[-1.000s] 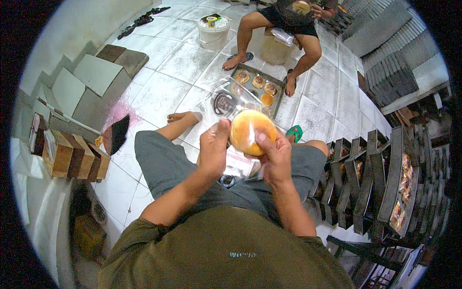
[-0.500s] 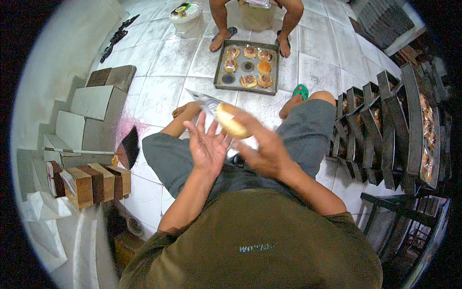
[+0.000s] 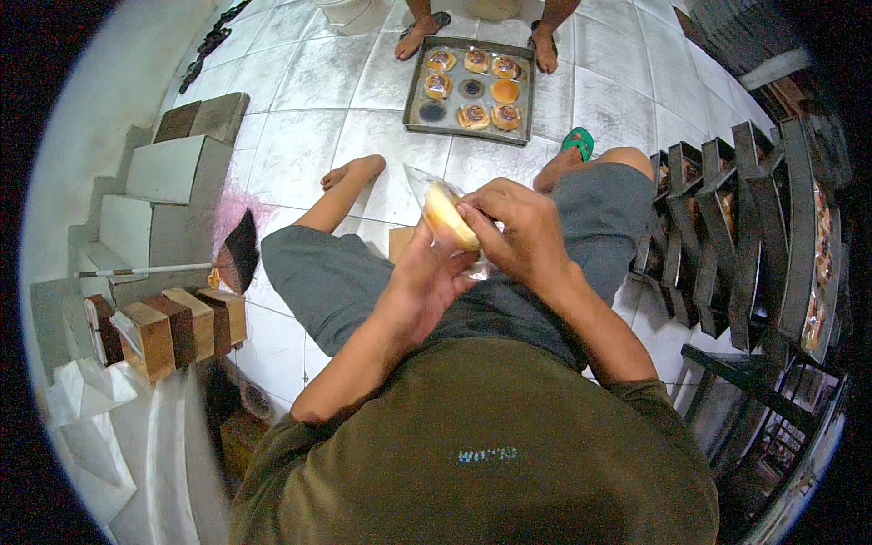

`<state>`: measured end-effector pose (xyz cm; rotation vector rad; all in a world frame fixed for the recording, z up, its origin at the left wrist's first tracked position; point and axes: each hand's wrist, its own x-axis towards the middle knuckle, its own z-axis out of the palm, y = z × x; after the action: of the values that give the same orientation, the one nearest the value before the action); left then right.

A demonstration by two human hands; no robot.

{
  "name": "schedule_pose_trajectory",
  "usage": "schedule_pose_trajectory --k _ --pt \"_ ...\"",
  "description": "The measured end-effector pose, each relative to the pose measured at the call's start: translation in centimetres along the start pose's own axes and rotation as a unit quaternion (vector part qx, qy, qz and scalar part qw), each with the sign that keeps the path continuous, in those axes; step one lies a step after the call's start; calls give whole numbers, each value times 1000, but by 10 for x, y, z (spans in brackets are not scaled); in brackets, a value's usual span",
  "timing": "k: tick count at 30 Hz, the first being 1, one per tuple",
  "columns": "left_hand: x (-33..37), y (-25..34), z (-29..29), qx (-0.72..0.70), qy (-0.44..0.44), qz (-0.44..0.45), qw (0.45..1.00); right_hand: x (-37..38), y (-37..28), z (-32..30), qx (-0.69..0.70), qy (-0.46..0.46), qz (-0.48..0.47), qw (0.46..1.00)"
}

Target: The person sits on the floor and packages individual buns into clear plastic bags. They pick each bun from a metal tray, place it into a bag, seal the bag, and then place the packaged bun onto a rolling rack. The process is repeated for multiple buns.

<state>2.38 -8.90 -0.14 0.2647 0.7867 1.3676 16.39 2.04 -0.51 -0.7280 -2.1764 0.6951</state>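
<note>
A round golden bun (image 3: 448,216) is held on edge between my hands, in front of my lap. Thin clear plastic (image 3: 420,182), seemingly a bag, shows around it, with a pointed corner sticking up beyond and more film below. My left hand (image 3: 425,289) supports the bun from below and the left, its fingers closed around the film and bun. From the right, my right hand (image 3: 516,227) grips the bun's near edge with bent fingers and thumb. How far the plastic covers the bun is hard to tell.
Ahead on the tiles lies a square metal tray (image 3: 532,91) with several buns, most of them wrapped. Another person's feet (image 3: 416,38) flank it. Stacked dark trays (image 3: 754,236) stand at the right. Boxes (image 3: 168,173), wooden blocks (image 3: 173,334) and a dark hand fan (image 3: 240,254) are at the left.
My left hand has gone from spread palm-up to closed on the bun and film. The blurred right hand has steadied on the bun, which now has plastic around it. My view has tilted down.
</note>
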Motion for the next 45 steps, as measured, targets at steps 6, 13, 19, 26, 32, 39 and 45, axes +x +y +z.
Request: schedule_pose_trajectory --k 6,13,19,26,32,39,45 --pt "-6 11 -13 440 120 51 889 7 12 -8 -65 76 -49 994" --pt "28 -12 -63 22 82 -146 986 -3 -7 -28 15 -16 44 999" --pt "74 -28 -24 -148 -102 -119 976 -16 -40 -68 84 -14 55 995" --pt "52 -12 3 -358 -162 -161 905 -33 -74 -75 92 -34 107 989" --pt "50 -14 17 -228 -105 -133 959 -46 -64 -36 -23 -133 17 991" --pt "50 -24 3 -286 -99 -107 947 -13 -81 -131 367 -336 -28 867" --pt "50 -2 30 -270 -80 -149 948 -10 -48 -232 248 7 -27 968"
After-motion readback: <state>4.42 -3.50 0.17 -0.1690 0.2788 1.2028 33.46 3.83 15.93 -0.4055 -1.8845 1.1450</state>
